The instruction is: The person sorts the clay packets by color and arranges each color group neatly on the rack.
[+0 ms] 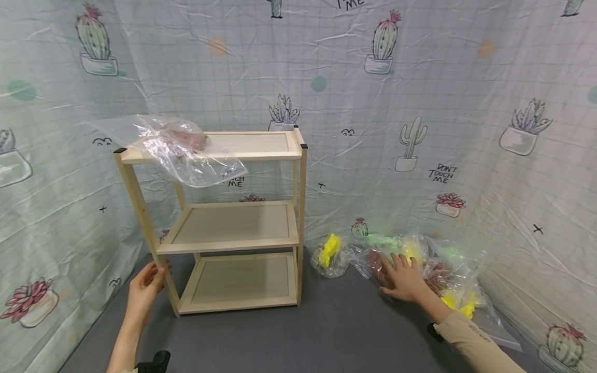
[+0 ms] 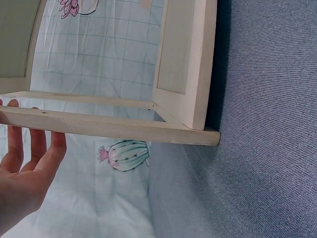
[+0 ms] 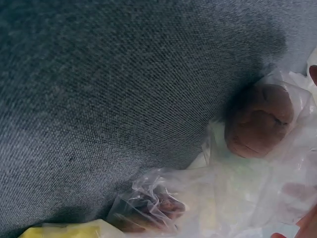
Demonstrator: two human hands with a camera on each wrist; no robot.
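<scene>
On grey cloth (image 1: 326, 334), clear bags (image 1: 466, 274) hold brown and yellow lumps (image 1: 437, 275).

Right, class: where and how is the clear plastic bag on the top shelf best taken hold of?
Probably pinch the clear plastic bag by its loose flap, coming from the front: it hangs past the top shelf's front edge, while the brownish lump inside lies farther back.

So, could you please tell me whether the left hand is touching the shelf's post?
Touching: the left wrist view shows the left hand against the shelf's post, with fingers reaching behind the wood.
</scene>
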